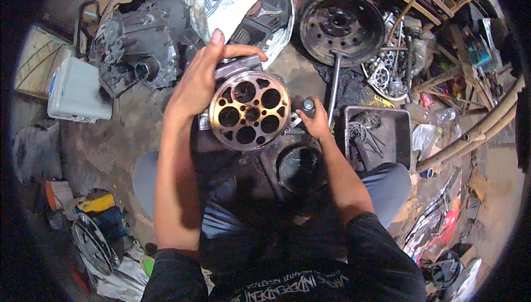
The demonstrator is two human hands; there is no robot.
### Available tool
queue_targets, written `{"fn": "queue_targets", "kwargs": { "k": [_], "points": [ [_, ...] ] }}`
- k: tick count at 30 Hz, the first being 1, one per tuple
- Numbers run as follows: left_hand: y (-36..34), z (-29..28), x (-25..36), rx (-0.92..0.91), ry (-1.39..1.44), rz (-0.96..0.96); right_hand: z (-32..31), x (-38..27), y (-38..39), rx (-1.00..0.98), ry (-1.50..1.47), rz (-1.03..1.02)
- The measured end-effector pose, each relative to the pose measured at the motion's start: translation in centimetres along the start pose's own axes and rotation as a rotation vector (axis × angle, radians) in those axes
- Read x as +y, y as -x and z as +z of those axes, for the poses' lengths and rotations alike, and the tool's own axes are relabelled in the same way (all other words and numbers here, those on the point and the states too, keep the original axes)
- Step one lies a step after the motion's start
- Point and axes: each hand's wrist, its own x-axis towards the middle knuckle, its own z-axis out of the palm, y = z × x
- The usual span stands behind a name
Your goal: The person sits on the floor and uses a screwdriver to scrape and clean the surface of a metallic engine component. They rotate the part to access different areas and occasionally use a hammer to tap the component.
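Observation:
In front of me is a round metal cylinder block [260, 115], apparently from a compressor. Its brassy, oily face carries several large round bores and smaller holes. My left hand [194, 83] grips the block's far left side, thumb raised and one finger stretched along the top edge; the other fingers are hidden. At the block's right side, my right hand [316, 122] is closed around a piece with a round grey end [308, 104]; most of that piece is hidden. Below the block, close to my right forearm, sits a dark round ring-shaped part [299, 167].
A large gearbox casing [145, 42] lies far left beside a grey plastic box [81, 89]. Beyond the block are a white sack [232, 6] and a black wheel rim [342, 24] with a metal bar [335, 83]. A tray [394, 115] of parts and wooden poles [473, 130] stand right.

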Motion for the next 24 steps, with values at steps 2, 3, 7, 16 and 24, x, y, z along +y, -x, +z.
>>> {"fn": "queue_targets", "kwargs": {
  "k": [2, 3, 7, 16, 24],
  "points": [
    [-0.2, 0.4, 0.2, -0.019, 0.013, 0.045, -1.0, 0.2, 0.3, -0.009, 0.006, -0.019],
    [-0.3, 0.4, 0.1, -0.023, 0.003, 0.046, -1.3, 0.2, 0.5, -0.027, -0.01, -0.041],
    [0.3, 0.4, 1.1, -0.033, -0.24, 0.191, -2.2, 0.0, 1.9, -0.105, 0.065, 0.016],
    [3.9, 4.0, 2.9, 0.072, -0.628, 0.421, -5.9, -1.3, 2.2, 0.16, -0.033, -0.055],
    [3.6, 1.4, 0.8, 0.116, -0.544, 0.291, -13.2, -25.0, 3.8, -0.012, -0.484, -0.488]
  ]
}}
